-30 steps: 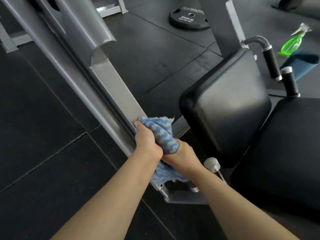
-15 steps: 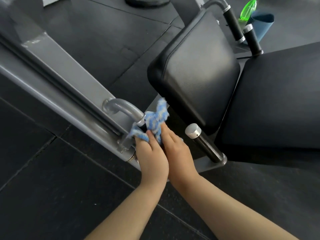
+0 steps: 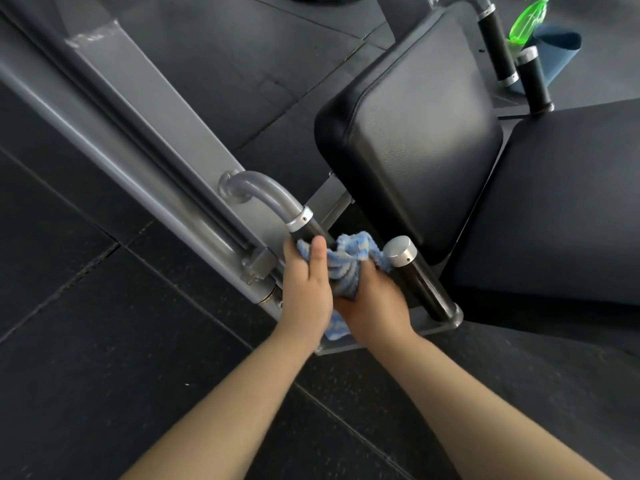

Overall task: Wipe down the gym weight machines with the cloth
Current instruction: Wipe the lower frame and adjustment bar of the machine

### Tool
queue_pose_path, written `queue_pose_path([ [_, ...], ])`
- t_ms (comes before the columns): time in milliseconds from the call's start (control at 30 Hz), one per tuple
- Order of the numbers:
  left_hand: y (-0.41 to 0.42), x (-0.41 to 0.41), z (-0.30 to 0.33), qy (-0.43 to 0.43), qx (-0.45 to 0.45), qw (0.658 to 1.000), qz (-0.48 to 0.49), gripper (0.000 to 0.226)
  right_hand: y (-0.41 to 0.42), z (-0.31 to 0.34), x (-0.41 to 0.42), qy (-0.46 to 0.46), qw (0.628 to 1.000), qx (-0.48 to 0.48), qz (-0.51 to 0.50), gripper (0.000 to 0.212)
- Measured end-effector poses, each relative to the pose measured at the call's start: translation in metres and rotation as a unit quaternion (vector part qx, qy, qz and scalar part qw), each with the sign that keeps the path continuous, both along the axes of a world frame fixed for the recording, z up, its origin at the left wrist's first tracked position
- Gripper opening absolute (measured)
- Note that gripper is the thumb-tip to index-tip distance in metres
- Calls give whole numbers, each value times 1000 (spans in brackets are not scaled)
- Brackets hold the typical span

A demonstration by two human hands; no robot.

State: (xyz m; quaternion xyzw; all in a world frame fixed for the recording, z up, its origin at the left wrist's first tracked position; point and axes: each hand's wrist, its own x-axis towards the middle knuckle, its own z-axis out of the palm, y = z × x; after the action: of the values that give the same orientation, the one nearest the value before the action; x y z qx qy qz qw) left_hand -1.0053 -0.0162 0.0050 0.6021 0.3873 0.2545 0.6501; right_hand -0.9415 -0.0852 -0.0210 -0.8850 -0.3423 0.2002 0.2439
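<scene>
A blue and white striped cloth point(image 3: 348, 263) is bunched between both my hands, low on a grey weight machine. My left hand point(image 3: 306, 289) wraps part of the cloth around the black grip of a curved grey handle point(image 3: 266, 197). My right hand point(image 3: 372, 301) grips the rest of the cloth beside a second black handle with a silver end cap point(image 3: 401, 252). A cloth corner hangs below my hands. The grey machine rail point(image 3: 145, 109) runs diagonally from upper left down to my hands. The black padded seat point(image 3: 415, 133) sits just right of the cloth.
A larger black pad point(image 3: 568, 202) lies to the right. Two more black-gripped handles point(image 3: 533, 77) stand at the far side of the seat. A green spray bottle point(image 3: 526, 20) and a rolled blue mat point(image 3: 557, 46) lie on the dark rubber floor point(image 3: 86, 341) at upper right.
The cloth left the flat rail and went onto the curved handle's black grip. My hands have since slid lower along that grip, toward the capped handle, and the view tipped down.
</scene>
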Motion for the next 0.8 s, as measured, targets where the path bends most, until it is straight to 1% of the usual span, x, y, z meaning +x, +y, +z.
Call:
queue_pose_path([
  [100, 12, 6, -5, -46, -2, 998, 34, 10, 7, 3, 12, 96, 994, 46, 8, 47],
  [167, 11, 7, -9, -44, -5, 998, 35, 11, 7, 1, 16, 156, 985, 74, 17, 43],
  [200, 9, 7, -10, -43, -6, 998, 36, 9, 6, 1, 15, 164, 983, 82, 14, 40],
  [267, 4, 8, -12, -35, 4, 998, 44, 15, 3, -3, 9, 128, 988, 84, -13, 40],
  [367, -4, 8, -20, -22, 19, 998, 53, 33, -6, -13, -5, 12, 997, 66, -43, 47],
  [400, -8, 7, -22, -17, 15, 999, 47, 35, -10, -16, -9, -2, 997, 71, -43, 48],
  [433, -12, 7, -25, -13, 13, 999, 39, 36, -14, -19, -12, 1, 995, 84, -44, 49],
  [500, -19, 7, -30, -7, 10, 999, 30, 37, -22, -24, -15, 39, 991, 120, -54, 52],
  [567, -26, 7, -33, -1, 4, 1000, 21, 37, -31, -24, -21, 81, 983, 146, -73, 49],
  [600, -30, 6, -35, 0, -1, 1000, 11, 34, -35, -23, -24, 100, 978, 160, -84, 47],
  [667, -36, 5, -38, 1, -16, 1000, -6, 21, -43, -24, -28, 129, 966, 194, -108, 47],
  [733, -39, 4, -41, 15, -19, 1000, -10, 10, -51, -26, -30, 134, 960, 213, -126, 47],
  [800, -45, 1, -47, 21, -48, 998, -31, 11, -62, -29, -31, 122, 960, 209, -137, 41],
])
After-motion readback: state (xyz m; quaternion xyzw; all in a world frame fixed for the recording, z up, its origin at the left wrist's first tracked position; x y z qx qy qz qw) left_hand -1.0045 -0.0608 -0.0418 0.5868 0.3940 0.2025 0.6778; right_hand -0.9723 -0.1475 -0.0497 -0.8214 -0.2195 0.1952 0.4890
